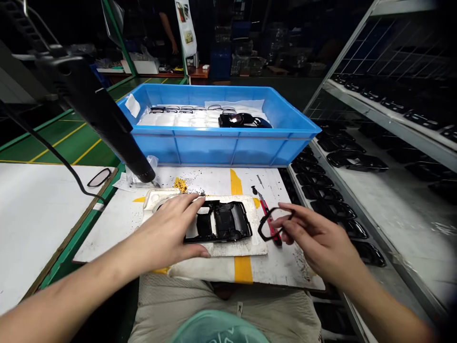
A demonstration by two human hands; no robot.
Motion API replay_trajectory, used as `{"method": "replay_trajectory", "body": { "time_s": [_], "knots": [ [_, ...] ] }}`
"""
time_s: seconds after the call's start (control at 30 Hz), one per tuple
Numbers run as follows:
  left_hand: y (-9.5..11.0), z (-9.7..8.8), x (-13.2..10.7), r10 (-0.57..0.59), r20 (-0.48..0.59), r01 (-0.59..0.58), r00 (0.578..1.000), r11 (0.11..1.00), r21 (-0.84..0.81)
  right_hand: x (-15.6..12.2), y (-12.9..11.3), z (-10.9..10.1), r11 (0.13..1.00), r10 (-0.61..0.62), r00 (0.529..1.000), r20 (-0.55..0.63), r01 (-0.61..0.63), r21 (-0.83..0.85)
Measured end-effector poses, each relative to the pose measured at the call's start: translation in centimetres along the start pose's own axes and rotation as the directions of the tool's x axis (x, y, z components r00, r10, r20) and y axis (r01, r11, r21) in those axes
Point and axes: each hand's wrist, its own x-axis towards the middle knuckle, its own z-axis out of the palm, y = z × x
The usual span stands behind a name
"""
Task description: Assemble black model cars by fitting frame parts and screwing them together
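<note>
Seen from the head camera, the left hand (166, 228) lies open and relaxed across the left end of a black plastic housing (217, 221), its fingers reaching past the far side and its thumb against the near edge, so it loosely cups the piece without clenching. The housing sits on a white moulded pad (259, 238), its long axis running roughly left to right across the person's front, tilted slightly. The left hand touches it, so that arm is the nearer one. The right hand (319, 233) is just off the housing's right end, pinching a thin black frame (266, 224) between thumb and fingers, with the frame held out toward the housing and a small gap between them.

Just under the frame lies a red-handled utility knife (271, 224), its tip pointing away from the person. The desk (107, 243) is white with yellow tape (243, 269) and scattered black grit (182, 186). Beyond it stands a blue plastic crate (217, 147) holding rows of similar frames and a black housing (243, 120). To the right, a metal shelf (378, 105) carries more black parts, and a black lamp arm (103, 124) crosses the upper left. Far back, a co-worker's arm (167, 28) hangs beside a table.
</note>
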Motion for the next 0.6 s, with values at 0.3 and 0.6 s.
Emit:
{"method": "replay_trajectory", "body": {
  "time_s": [0.3,0.6],
  "knots": [
    [-2.7,1.0,1.5,0.055,0.084,-0.055,0.995,0.998,-0.006,3.5,1.3,-1.6,0.976,0.206,0.978,-0.033,-0.208,-0.058],
    [-4.0,0.8,-0.1,0.24,-0.191,-0.25,0.952,0.968,-0.028,5.5,2.3,4.5,0.969,0.242,0.955,0.174,-0.227,-0.1]
  ]
}}
